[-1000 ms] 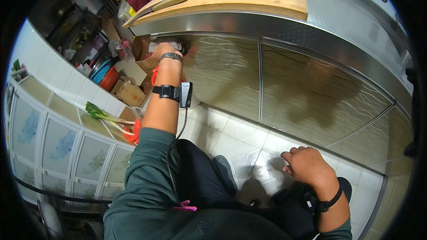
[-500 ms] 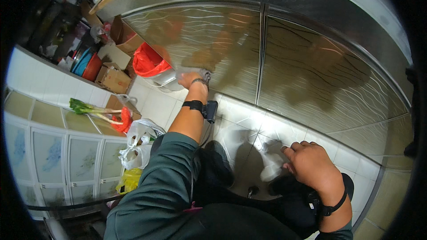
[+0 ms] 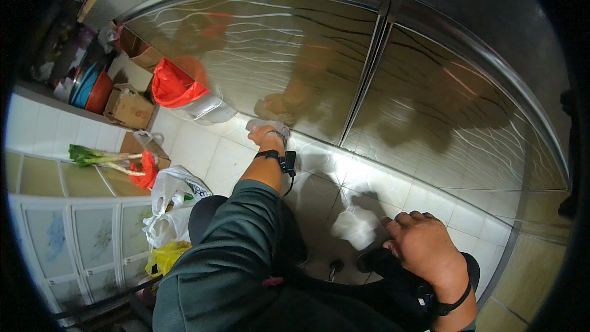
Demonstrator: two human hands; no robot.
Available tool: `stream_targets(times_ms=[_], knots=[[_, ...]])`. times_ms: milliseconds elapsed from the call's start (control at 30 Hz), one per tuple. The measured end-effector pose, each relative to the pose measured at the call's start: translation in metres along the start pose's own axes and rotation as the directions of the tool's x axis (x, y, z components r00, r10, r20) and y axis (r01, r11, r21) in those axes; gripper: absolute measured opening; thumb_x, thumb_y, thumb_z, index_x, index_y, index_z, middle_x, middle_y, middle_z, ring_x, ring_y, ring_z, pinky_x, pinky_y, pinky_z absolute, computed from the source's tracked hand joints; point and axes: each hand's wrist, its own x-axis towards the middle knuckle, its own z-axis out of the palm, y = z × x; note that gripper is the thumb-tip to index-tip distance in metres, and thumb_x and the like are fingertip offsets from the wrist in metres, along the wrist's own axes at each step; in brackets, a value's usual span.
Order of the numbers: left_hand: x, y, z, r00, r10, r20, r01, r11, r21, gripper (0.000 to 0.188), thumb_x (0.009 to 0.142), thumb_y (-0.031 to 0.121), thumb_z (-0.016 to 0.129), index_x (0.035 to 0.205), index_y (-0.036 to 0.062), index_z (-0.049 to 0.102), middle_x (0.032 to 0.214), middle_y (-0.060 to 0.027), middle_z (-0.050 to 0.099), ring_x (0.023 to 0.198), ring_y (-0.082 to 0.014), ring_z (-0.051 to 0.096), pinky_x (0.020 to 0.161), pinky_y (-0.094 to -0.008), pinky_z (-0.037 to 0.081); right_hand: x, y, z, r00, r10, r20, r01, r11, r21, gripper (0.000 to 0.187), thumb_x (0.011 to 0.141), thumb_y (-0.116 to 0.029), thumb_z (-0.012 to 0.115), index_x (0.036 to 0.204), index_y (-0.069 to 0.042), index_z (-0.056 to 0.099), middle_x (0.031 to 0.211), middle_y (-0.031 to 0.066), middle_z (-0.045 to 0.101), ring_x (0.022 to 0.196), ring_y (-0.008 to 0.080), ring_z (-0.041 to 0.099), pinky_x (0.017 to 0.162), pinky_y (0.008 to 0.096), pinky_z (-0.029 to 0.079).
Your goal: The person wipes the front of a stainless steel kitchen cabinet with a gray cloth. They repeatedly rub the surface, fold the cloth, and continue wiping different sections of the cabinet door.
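Observation:
My left hand [image 3: 263, 137] reaches far forward, low at the foot of the cabinet front. Its fingers are closed on a grey cloth [image 3: 280, 129], pressed near the lower edge of the left glossy cabinet door [image 3: 258, 55]. That door reflects the hand. My right hand [image 3: 424, 243] is near my knee with fingers curled. Just left of its fingertips is a white, crumpled-looking piece [image 3: 355, 227] above the floor; I cannot tell whether the fingers grip it.
A white bin [image 3: 206, 109] with a red liner stands left of my left hand. Cardboard boxes [image 3: 129, 107], leeks [image 3: 101, 157] in a red bag, white plastic bags [image 3: 169, 203] and a yellow bag [image 3: 166, 259] line the left. Pale tiles [image 3: 190, 147] cover the floor.
My view has tilted lower and shifted. The left hand with the grey cloth has gone down from the door's face to its bottom edge. The white piece sits farther from the right fingers.

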Motion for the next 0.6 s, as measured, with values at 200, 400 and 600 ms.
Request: stream_targets(times_ms=[200, 400, 600], knots=[[0.012, 0.007, -0.003, 0.998, -0.043, 0.038, 0.045, 0.998, -0.044, 0.036, 0.125, 0.029, 0.062, 0.148, 0.0019, 0.063, 0.139, -0.0251, 0.080, 0.118, -0.0427, 0.078, 0.097, -0.0572, 0.062, -0.004, -0.005, 0.001, 1.000, -0.009, -0.010, 0.009, 1.000, -0.024, 0.045, 0.102, -0.031, 0.087, 0.140, -0.008, 0.079, 0.121, 0.0136, 0.081, 0.116, 0.0372, 0.079, 0.106, 0.0488, 0.062], [-0.019, 0.062, -0.010, 0.997, -0.058, 0.056, 0.067, 0.981, -0.180, 0.036, 0.124, 0.031, 0.063, 0.147, 0.0039, 0.064, 0.138, -0.0219, 0.081, 0.117, -0.0408, 0.078, 0.097, -0.0567, 0.063, -0.017, -0.005, 0.007, 0.995, -0.060, -0.079, 0.056, 0.997, -0.047, 0.042, 0.103, -0.031, 0.086, 0.138, -0.008, 0.079, 0.118, 0.0141, 0.081, 0.114, 0.0377, 0.079, 0.103, 0.0492, 0.063], [-0.092, 0.162, -0.034, 0.998, -0.038, -0.042, 0.019, 0.922, -0.387, 0.035, 0.124, 0.033, 0.064, 0.146, 0.0058, 0.065, 0.136, -0.0187, 0.082, 0.116, -0.0389, 0.077, 0.096, -0.0561, 0.063, -0.034, -0.001, 0.021, 0.979, -0.136, -0.153, 0.122, 0.988, -0.100, 0.039, 0.103, -0.032, 0.086, 0.133, -0.008, 0.079, 0.113, 0.0148, 0.081, 0.110, 0.0387, 0.079, 0.098, 0.0507, 0.064]])
